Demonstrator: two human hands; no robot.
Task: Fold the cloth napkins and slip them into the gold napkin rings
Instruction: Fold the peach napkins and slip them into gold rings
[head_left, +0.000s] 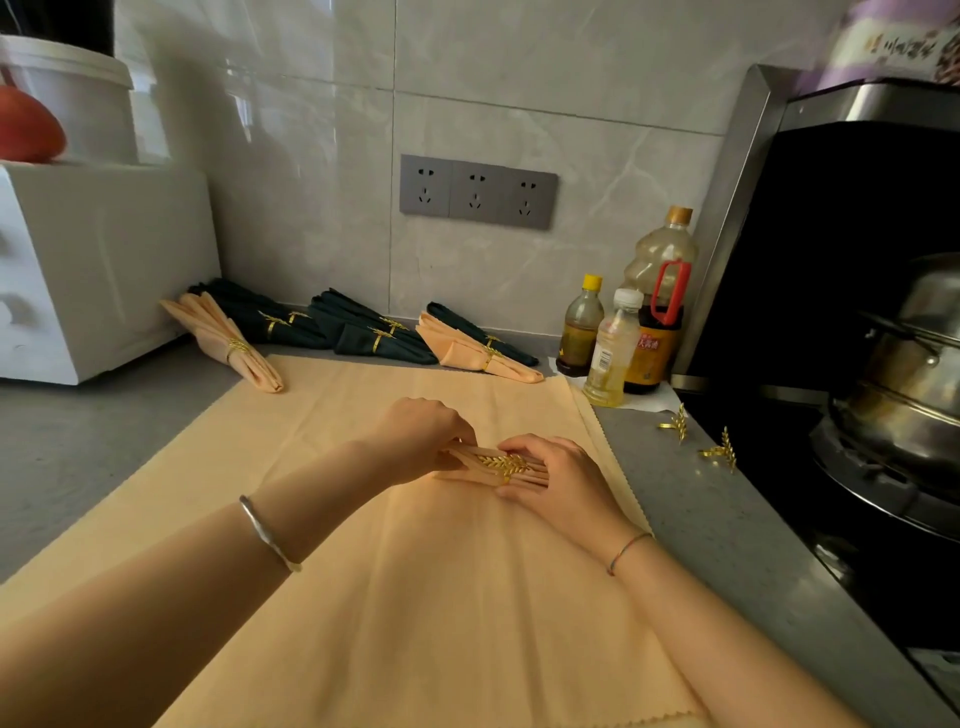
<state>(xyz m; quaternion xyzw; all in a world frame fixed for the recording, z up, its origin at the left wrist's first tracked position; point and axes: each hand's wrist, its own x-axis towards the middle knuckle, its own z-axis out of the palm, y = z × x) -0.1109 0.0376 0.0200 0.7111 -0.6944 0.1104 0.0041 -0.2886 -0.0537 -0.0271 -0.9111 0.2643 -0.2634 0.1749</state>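
Both forearms reach in from the near edge. There is a silver bangle (267, 535) on the left wrist and a thin cord bracelet (628, 552) on the right.

Under them a large peach cloth (415, 597) lies spread flat on the grey table (78, 441), with its right edge close to the table's edge.

Mid-cloth:
- The left grip (421, 436) has its fingers curled, pinching the left end of a folded peach napkin (470, 457).
- The right grip (556, 478) pinches the napkin's other end, thumb above and fingers laid along it below.
- The napkin is a narrow pleated strip, held low over the cloth; I cannot tell whether it touches.
- A gold leaf ring (506, 464) sits around the strip, just beside the right fingertips.

Right of the cloth, two loose rings (675, 423) lie on bare table near the stove (857, 467), apart from each other. A steel pot (914, 353) stands on the stove.

Past the cloth's far right corner three bottles (613, 351) stand close together, one clear, one yellow-capped and one tall.

Along the wall is a row of finished napkins, each in a gold ring:
- a peach one (228, 340) at left, leaning by the white appliance (78, 270)
- dark green ones (363, 332) in the middle
- another peach one (467, 351) at right, with a dark one behind it

A grey triple socket panel (478, 192) is on the tiled wall above.
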